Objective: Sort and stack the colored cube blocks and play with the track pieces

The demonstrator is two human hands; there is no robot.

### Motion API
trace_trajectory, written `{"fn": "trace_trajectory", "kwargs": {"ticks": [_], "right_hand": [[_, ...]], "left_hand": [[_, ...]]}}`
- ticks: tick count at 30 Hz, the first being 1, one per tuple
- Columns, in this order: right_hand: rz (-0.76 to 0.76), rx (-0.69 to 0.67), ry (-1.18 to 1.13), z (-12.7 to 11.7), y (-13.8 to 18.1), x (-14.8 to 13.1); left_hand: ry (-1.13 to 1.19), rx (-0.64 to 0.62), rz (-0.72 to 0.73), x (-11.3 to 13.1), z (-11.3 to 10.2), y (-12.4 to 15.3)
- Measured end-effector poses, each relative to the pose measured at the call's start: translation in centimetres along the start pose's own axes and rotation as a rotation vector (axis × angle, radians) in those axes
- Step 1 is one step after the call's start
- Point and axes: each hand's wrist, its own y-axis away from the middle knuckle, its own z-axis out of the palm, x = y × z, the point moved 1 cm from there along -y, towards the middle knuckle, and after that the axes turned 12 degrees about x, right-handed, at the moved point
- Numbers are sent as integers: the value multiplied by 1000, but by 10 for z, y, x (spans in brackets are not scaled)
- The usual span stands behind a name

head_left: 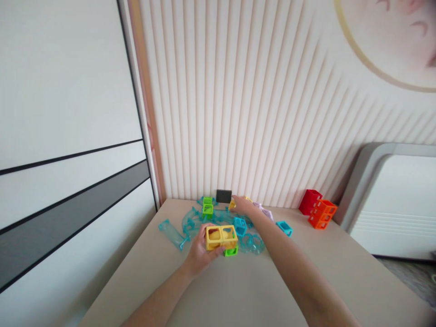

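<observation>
My left hand point(200, 250) is wrapped round a pair of joined yellow open-frame cube blocks point(221, 237), lifted toward me above the table. Partly hidden beneath them is a green cube block point(231, 251). My right hand point(242, 205) reaches to the far side near the wall, its fingers closed at a small yellow cube block point(232, 205), which they partly cover. A blue cube block point(240, 226) stands between my two arms. Behind my left hand lie clear teal curved track pieces point(189, 221), with stacked green cube blocks point(207, 209) beside them.
A straight teal track piece point(173, 234) lies at left. Round teal pieces point(252, 244), a blue frame point(284, 228) and lilac pieces point(265, 211) lie around my right arm. Orange blocks point(322, 214) and a red block point(310, 202) stand right. A dark rectangular object point(224, 196) leans against the wall.
</observation>
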Motion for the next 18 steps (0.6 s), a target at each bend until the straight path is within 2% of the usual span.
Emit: {"fn": "trace_trajectory", "kwargs": {"ticks": [6, 14, 16, 18], "right_hand": [[-31, 59, 24, -1, 9, -5], [-8, 287, -35, -24, 26, -18], [9, 370, -92, -31, 32, -20], [36, 494, -284, -36, 44, -22]], "left_hand": [[37, 16, -20, 6, 3, 0], [58, 4, -53, 6, 4, 2], [66, 38, -55, 8, 5, 1], [89, 95, -62, 9, 5, -2]]}}
